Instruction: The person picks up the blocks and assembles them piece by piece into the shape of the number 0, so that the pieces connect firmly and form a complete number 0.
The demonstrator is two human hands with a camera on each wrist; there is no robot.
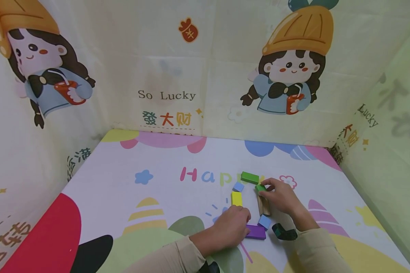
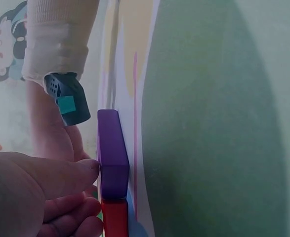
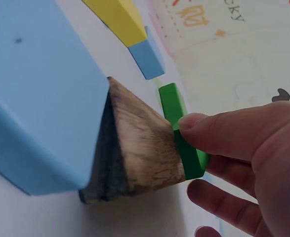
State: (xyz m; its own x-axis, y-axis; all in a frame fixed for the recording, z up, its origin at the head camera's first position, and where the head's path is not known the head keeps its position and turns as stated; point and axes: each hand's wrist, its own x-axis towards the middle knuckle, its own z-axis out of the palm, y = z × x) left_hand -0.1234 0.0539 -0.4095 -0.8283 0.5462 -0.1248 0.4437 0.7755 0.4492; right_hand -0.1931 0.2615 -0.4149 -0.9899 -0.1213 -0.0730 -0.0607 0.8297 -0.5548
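My right hand (image 1: 281, 195) pinches a small green block (image 3: 188, 155) between thumb and fingers at the far end of a brown wood-grain block (image 1: 264, 205). A longer green block (image 1: 249, 177) lies just beyond it. My left hand (image 1: 229, 229) is low over the near left side of the blocks. In the left wrist view its thumb tip touches a purple block (image 2: 113, 153), and its loosely bent fingers are beside a red block (image 2: 115, 217). The red block is hidden under this hand in the head view.
The blocks form a rough ring, including a yellow block (image 1: 237, 198), a blue block (image 1: 238, 186) at its far left and another blue block (image 1: 264, 222) at its near right. The printed tabletop (image 1: 99, 204) meets patterned cloth walls (image 1: 222, 76) at its back and sides.
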